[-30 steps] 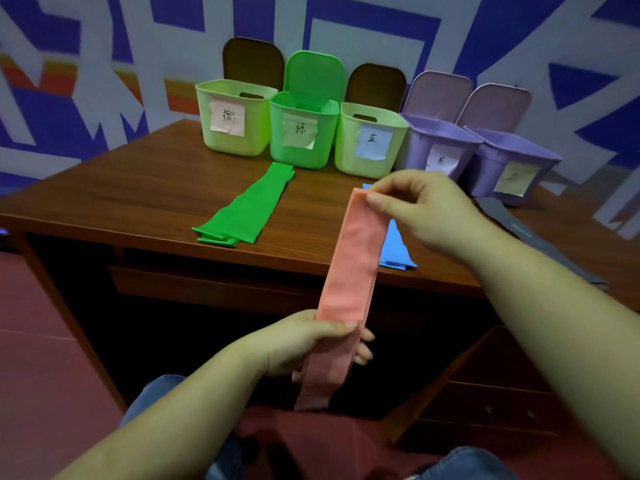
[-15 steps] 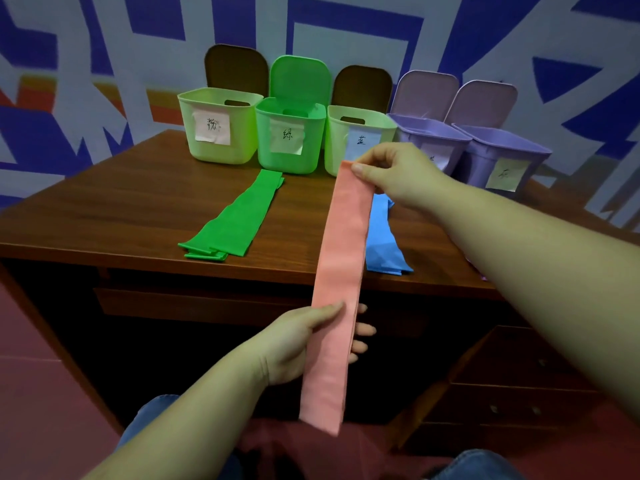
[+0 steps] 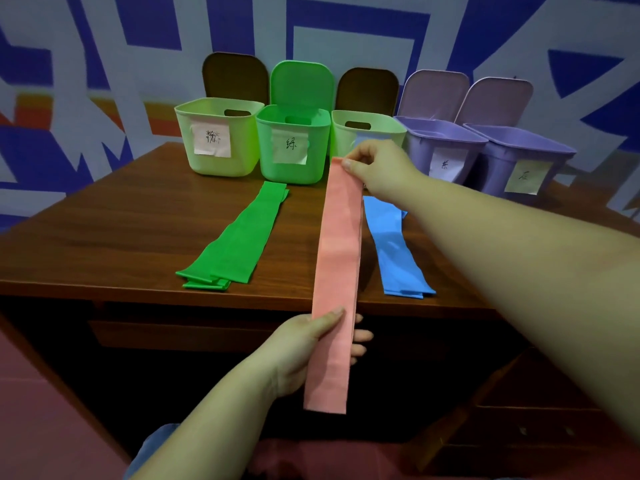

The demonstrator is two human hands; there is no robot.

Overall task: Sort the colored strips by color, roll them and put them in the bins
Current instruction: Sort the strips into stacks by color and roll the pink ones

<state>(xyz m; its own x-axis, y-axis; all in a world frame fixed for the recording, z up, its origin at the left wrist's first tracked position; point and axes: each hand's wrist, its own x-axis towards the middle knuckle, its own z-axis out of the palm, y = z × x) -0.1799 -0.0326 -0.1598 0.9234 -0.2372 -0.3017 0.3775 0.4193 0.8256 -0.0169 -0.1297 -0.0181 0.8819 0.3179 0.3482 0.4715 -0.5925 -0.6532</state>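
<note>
Since the earlier frame, the pink strip [image 3: 337, 271] has been stretched out further over the desk [image 3: 114, 237], its far end carried nearer the bins. That end is pinched by the right hand [image 3: 377, 168]; the near part is gripped by the left hand [image 3: 304, 344], below the desk edge. Green strips [image 3: 235, 244] and blue strips [image 3: 394, 247] are laid flat either side. Five labelled bins [image 3: 221, 140] are lined behind.
</note>
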